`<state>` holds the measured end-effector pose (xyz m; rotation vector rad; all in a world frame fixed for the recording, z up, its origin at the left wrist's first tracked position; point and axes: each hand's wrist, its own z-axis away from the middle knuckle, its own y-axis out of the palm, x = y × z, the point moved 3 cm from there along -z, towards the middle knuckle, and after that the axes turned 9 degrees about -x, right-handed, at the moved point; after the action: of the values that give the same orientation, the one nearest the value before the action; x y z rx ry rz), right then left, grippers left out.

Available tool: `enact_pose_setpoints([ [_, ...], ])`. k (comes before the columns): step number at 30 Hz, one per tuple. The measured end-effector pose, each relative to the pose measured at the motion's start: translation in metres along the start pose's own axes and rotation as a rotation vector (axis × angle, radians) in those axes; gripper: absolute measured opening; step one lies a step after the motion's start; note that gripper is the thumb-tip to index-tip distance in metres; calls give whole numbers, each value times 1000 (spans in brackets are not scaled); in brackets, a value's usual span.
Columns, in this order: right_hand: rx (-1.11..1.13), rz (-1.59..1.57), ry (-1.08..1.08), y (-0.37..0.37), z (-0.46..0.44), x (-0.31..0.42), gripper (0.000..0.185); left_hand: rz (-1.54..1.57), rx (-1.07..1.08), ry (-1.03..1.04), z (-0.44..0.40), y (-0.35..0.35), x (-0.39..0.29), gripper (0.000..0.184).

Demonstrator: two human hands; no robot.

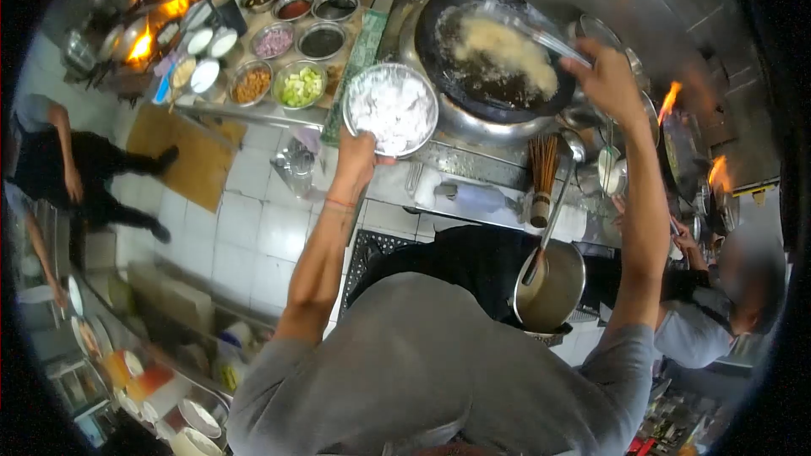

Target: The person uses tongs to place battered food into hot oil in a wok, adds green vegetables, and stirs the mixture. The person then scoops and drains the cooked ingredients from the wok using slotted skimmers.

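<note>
My left hand [358, 157] grips the rim of a metal bowl [348, 110] holding white powder, beside the wok. With my right hand [605, 84] I hold metal tongs [551, 40], their far end over the large black wok [439, 13]. Pale battered food [498, 46] bubbles in dark oil inside the wok. Steam blurs the tips of the tongs, so I cannot tell whether they touch the food.
Metal bowls of chopped green vegetable [302, 86], red onion [272, 40] and sauces stand at the upper left. A bamboo brush [542, 177] and a large pot [571, 287] are nearer me. Flames [669, 103] burn at right. Co-workers stand at left [63, 160] and right [697, 333].
</note>
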<state>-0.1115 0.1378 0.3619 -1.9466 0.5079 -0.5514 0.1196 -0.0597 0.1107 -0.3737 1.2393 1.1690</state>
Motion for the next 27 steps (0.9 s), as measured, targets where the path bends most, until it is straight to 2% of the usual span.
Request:
enact_pose_setpoints([
  [2, 42, 51, 14, -5, 22, 27, 35, 5, 8, -20, 0, 1, 7, 50],
  [4, -48, 126, -222, -5, 40, 45, 28, -21, 64, -38, 1, 2, 14, 49],
  [5, -48, 134, -215, -4, 46, 51, 28, -21, 73, -42, 3, 6, 15, 49],
  [10, 161, 209, -279, 24, 56, 70, 22, 32, 140, 41, 19, 26, -9, 47],
  [12, 144, 199, -325, 29, 58, 70, 22, 23, 171, 45, 24, 29, -17, 46],
  [14, 14, 130, -328, 23, 56, 66, 20, 18, 187, 51, 26, 27, -17, 45],
  [16, 58, 163, -256, 3, 49, 64, 19, 48, 137, 8, 21, 25, -8, 46],
  [19, -164, 180, -158, -17, 42, 44, 21, 56, 56, -39, 17, 22, 3, 48],
  [20, -171, 186, -155, -16, 38, 36, 21, 57, 64, -35, 17, 21, 4, 48],
  [22, -144, 282, 42, -7, 26, 12, 22, 29, 18, -90, 20, 18, 5, 47],
  [27, 22, 348, 151, 61, 9, -60, 27, 93, 63, -98, 13, 7, 18, 44],
])
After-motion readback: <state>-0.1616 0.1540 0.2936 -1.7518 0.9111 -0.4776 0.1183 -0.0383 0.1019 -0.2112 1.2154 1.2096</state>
